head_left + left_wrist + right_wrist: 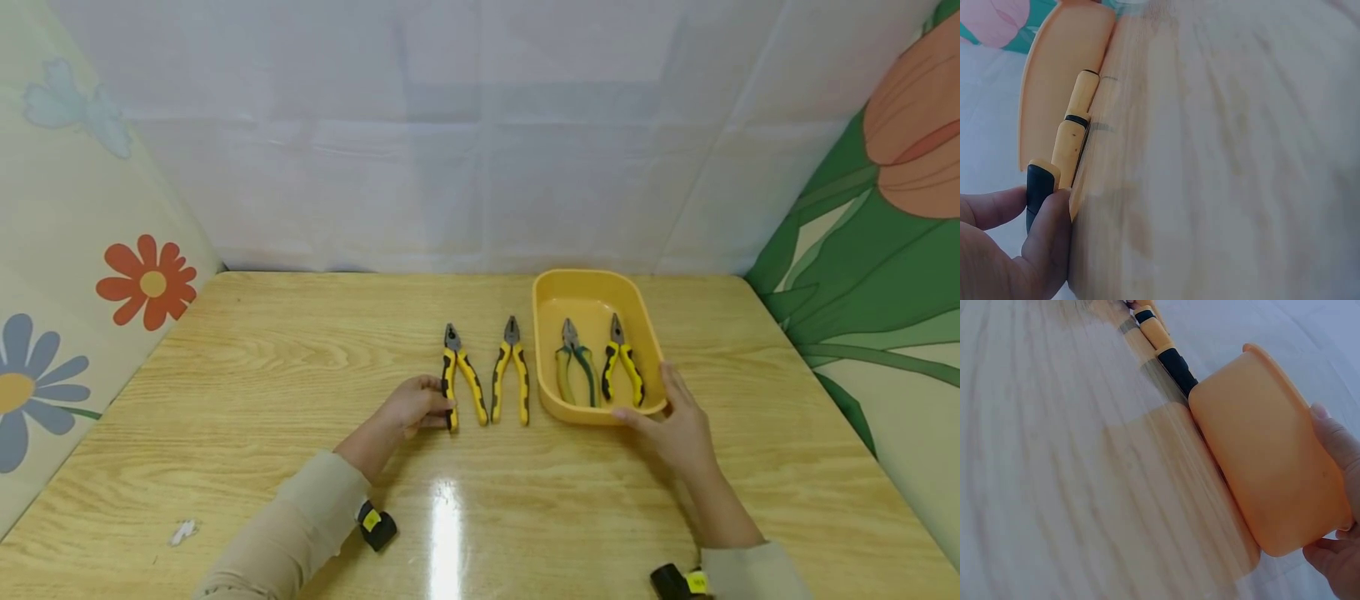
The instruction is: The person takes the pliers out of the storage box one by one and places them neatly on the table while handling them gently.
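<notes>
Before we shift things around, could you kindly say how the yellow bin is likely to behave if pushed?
The yellow bin would probably slide rather than tip, being broad and shallow. Its thin rim suggests fairly light plastic. The green-handled pliers inside lie loose, so may shift.

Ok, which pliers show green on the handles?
The left pliers inside the yellow tray. The tray's right pliers, the middle pliers just outside it and the pinched pliers in the left hand have yellow and black handles, no green.
</notes>
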### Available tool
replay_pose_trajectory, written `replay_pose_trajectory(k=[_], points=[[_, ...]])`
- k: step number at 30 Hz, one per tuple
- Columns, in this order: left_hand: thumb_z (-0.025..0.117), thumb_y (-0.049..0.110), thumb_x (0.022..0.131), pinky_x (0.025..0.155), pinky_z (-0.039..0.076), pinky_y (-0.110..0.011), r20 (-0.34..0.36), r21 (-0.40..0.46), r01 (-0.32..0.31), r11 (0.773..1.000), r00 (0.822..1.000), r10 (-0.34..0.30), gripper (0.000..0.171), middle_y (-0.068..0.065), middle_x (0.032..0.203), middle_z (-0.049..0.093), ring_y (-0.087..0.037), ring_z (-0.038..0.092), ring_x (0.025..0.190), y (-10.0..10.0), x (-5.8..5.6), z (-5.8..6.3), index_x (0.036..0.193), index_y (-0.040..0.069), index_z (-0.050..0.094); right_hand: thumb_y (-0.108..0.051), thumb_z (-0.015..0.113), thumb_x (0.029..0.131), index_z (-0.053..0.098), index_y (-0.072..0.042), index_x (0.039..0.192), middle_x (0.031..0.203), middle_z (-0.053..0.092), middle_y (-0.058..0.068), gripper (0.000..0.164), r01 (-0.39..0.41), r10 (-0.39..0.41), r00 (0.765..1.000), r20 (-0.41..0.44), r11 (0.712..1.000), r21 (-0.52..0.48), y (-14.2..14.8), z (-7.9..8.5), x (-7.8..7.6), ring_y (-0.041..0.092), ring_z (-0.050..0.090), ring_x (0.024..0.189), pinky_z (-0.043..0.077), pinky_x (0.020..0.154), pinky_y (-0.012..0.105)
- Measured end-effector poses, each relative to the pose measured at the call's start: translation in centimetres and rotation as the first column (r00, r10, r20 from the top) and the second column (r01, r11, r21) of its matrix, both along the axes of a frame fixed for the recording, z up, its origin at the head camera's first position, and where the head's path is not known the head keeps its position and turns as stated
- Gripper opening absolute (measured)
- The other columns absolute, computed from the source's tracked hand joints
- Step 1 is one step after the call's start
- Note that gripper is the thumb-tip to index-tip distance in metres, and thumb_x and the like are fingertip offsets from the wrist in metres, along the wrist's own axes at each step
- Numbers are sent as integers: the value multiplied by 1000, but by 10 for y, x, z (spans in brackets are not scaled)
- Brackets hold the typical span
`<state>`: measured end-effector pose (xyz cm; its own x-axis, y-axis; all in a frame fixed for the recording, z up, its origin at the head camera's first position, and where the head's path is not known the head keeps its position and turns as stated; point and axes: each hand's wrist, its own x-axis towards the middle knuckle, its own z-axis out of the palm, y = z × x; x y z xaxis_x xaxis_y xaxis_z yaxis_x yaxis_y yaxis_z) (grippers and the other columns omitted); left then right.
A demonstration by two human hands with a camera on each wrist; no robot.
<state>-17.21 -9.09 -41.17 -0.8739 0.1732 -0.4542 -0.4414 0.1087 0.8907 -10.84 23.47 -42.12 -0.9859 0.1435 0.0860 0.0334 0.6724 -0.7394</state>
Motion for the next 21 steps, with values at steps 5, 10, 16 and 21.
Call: replay_pose_trajectory(k=[5,10,16,21], points=[[51,-10,79,64,51,-32,-6,5,-4,1000,1000,4,31,-12,83,48,-17,52,66,1,-1,-2,108,-11,40,-43,66,70,8,0,136,140,6,20,98,0,0,1000,6,1000,-3,0,0,0,37,6,126,11,100,49],[51,-11,77,62,51,-31,-23,3,-7,1000,1000,7,30,-12,80,48,-16,53,63,1,-1,-2,106,-11,40,-43,66,70,7,0,136,140,5,20,99,-1,1,1000,7,1000,-6,-1,0,0,37,5,126,10,100,49],[52,-11,77,62,51,-32,-36,-21,2,1000,999,-3,29,-12,79,49,-16,54,63,2,-1,-2,104,-12,42,-43,66,70,7,0,136,140,5,20,99,3,-3,1000,8,1000,-7,-1,1,0,36,5,126,10,100,49],[51,-11,77,63,51,-33,-36,-39,11,999,999,-12,28,-12,81,48,-18,54,64,2,-3,-2,104,-12,42,-44,66,70,7,0,136,140,5,20,99,1,-1,1000,8,1000,-8,-1,1,0,36,5,126,10,100,49]])
